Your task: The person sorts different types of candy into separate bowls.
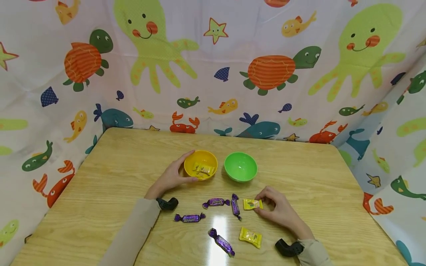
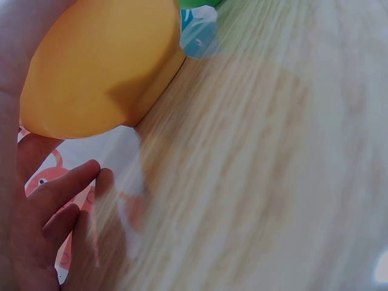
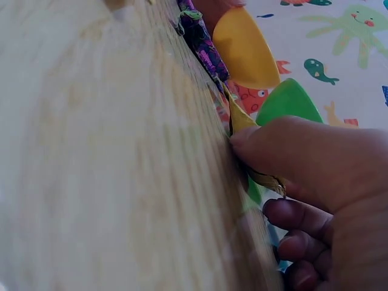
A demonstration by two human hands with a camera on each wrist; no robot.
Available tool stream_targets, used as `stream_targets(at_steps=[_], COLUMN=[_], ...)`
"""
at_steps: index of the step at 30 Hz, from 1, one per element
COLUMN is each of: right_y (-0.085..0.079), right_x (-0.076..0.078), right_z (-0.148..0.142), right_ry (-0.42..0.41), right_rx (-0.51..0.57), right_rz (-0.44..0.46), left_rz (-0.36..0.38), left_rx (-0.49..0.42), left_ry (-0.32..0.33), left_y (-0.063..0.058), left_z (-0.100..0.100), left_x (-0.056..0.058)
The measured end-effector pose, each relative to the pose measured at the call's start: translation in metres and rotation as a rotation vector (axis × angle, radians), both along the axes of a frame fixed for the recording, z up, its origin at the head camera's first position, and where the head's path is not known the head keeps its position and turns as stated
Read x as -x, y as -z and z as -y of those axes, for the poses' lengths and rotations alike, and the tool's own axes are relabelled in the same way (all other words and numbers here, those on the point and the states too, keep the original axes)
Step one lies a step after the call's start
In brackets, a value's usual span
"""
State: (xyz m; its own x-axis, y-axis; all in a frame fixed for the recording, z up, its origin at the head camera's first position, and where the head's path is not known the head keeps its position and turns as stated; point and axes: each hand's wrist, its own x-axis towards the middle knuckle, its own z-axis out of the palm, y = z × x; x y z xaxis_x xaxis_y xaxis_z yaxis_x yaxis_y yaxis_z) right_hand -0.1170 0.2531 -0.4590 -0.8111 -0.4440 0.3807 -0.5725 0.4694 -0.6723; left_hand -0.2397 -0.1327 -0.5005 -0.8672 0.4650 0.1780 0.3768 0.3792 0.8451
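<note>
My left hand [image 1: 171, 176] holds the yellow bowl [image 1: 189, 175] by its left side, thumb at the near rim and fingers at the far side. Several yellow-wrapped candies [image 1: 203, 169] lie inside that bowl. In the left wrist view, the orange-yellow bowl wall [image 2: 109, 66] stands on the table. My right hand [image 1: 281, 208] pinches the right end of a yellow-wrapped candy [image 1: 250, 204] between thumb and forefinger. The right wrist view shows the thumb pressed on this candy [image 3: 240, 118], tilted at the tabletop. Another yellow candy [image 1: 250, 237] lies nearer the front.
A green bowl [image 1: 240, 167] stands right of the yellow one, with no candy visible in it. Several purple-wrapped candies [image 1: 216, 202] lie scattered on the wooden table [image 1: 299, 166], left of my right hand. A patterned curtain [image 1: 213, 74] hangs behind the table.
</note>
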Motion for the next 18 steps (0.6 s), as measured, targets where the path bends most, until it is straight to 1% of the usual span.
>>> stream_targets(at_steps=[4, 9, 14, 18], right_y=[0.0009, 0.0007, 0.0034, 0.0056], right_x=[-0.0004, 0.0000, -0.0004, 0.0012], right_z=[-0.0007, -0.0002, -0.0013, -0.0017], right_ry=[-0.005, -0.024, -0.047, -0.067], right_rx=[0.002, 0.015, 0.030, 0.039], right_rz=[0.024, 0.007, -0.013, -0.006], left_rz=[-0.003, 0.007, 0.010, 0.006], left_rx=[-0.002, -0.004, -0.012, -0.014], left_ry=[-0.001, -0.004, -0.001, -0.002], left_y=[0.0004, -0.0018, -0.0011, 0.0004], left_z=[0.0002, 0.0001, -0.0002, 0.0007], left_x=[-0.0008, -0.0016, -0.0018, -0.0006])
